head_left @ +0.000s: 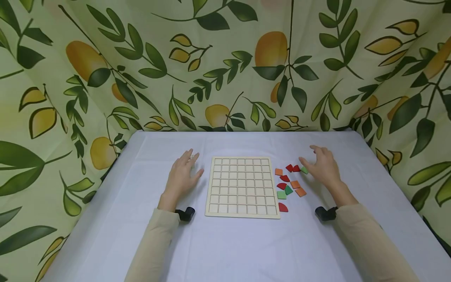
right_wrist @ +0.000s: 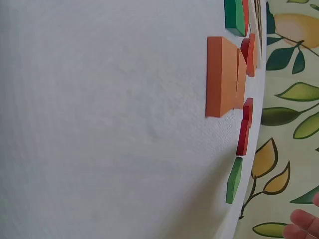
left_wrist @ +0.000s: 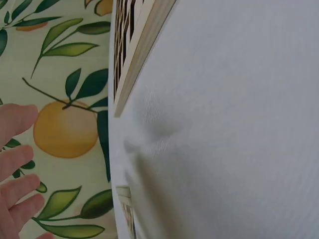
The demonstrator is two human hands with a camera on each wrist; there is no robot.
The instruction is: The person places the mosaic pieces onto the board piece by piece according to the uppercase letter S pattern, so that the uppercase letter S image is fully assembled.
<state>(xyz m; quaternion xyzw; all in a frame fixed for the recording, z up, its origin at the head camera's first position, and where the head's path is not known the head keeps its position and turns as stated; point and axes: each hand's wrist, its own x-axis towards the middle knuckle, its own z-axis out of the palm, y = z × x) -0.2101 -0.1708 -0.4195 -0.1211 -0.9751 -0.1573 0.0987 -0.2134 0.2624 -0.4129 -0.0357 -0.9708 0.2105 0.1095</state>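
A square wooden grid board (head_left: 242, 187) of pale compartments lies flat on the table. To its left my left hand (head_left: 181, 174) hovers with fingers spread, holding nothing. Behind those fingers is a small pale object (left_wrist: 127, 209), mostly hidden in the head view; its kind is unclear. Right of the board lie loose flat pieces: orange squares (head_left: 295, 184), red quarter-rounds (head_left: 283, 207), a light green square (head_left: 281, 195) and a dark green piece (head_left: 288, 190). My right hand (head_left: 323, 166) is above the table beside them, fingers apart, nearest another light green piece (right_wrist: 234, 180).
A white cloth covers the table (head_left: 225, 250). Behind and at both sides hangs a curtain (head_left: 225, 70) printed with fruit and leaves. Each wrist carries a black camera mount, one at the left wrist (head_left: 186, 214) and one at the right wrist (head_left: 325, 214).
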